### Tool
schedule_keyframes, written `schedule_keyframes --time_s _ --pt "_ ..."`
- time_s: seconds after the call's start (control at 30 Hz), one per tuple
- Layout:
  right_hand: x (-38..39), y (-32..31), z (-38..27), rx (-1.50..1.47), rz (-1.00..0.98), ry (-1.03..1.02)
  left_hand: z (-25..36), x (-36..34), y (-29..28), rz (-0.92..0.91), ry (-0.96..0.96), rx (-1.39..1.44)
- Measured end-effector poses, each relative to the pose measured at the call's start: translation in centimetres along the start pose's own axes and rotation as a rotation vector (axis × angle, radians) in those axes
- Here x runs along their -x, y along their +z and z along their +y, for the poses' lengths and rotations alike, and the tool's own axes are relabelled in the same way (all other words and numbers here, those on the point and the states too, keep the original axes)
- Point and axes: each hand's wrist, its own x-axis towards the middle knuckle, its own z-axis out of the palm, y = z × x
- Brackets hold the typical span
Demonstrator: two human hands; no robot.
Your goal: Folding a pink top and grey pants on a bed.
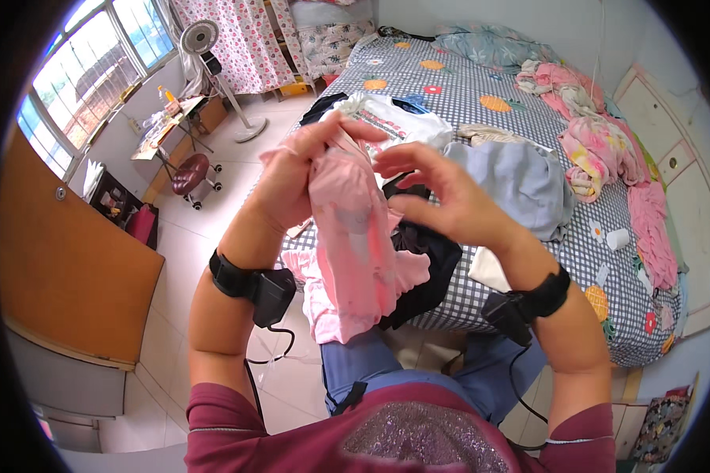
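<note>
Room: bedroom, tiled floor (189, 236), lots of stuff about, fisheye bends edges.
Pink garment (347, 236): up in front of chest, betw. hands, above bed's near edge; lower end hangs over lap, contact w/ jeans (363, 370) unclear.
L hand (292, 173): clamped on garment's top end, cloth bunched in grip.
R hand (454, 193): thumb & fingers apart, curved, just beside garment's R edge; can't tell if touching.
Slip risk: L looks like the only sure hold; if it loosens, thin soft cloth could drop to lap or floor.
Snag risk: L wrist box (274, 298) + cable (284, 347) sit near hem; a swing L could catch cloth. R wrist box (509, 315) less so, further off.
Mix-up risk: black clothes (442, 264) right behind/below; loose pink end could drag them along.
Bed (560, 296): B/W check sheet w/ pineapple & flower prints. White tee (406, 126) beyond hands, grey-blue garment (521, 185) to R, pink/yellow heap (607, 150) far R, white cup-like item (618, 239) near R edge.
L side: barred window (95, 71), small table (150, 143) w/ clutter, maroon stool (191, 173), orange-brown door (71, 252).
Back: standing fan (201, 38), patterned curtain (233, 39), teal bedding (493, 47) at bed's far end.
</note>
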Motion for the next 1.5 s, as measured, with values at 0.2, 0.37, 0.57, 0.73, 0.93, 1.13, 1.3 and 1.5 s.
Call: schedule_keyframes --time_s 0.2,0.37,0.57,0.73,0.93,1.13,1.3,1.5 --pt "1.3 0.8 1.9 0.109 -0.329 0.123 3.3 0.8 -2.1 0.082 0.360 -0.081" --pt "1.1 -2.2 1.0 0.433 -0.040 0.066 6.7 1.5 -5.9 0.101 0.440 -0.389" --pt "-3.9 -6.6 -2.9 0.595 0.451 -0.304 7.2 1.6 -4.9 0.203 0.568 -0.684" --pt "-5.2 -7.7 -5.8 0.410 0.551 -0.194 7.2 1.8 -4.2 0.172 0.538 -0.682" --pt "-4.6 -7.0 -6.7 0.201 0.600 -0.082 6.5 1.4 -4.1 0.274 0.361 -0.528" --pt "-2.9 -6.9 -6.6 0.182 0.314 0.149 6.1 0.6 -2.7 0.296 0.130 -0.843" --pt "-3.0 -6.1 -5.1 0.308 0.303 0.029 5.5 -0.5 -3.2 0.260 0.069 -0.890" --pt "-3.0 -6.7 -2.6 0.338 0.289 0.348 2.0 -5.0 -7.6 0.127 -0.037 -0.869"
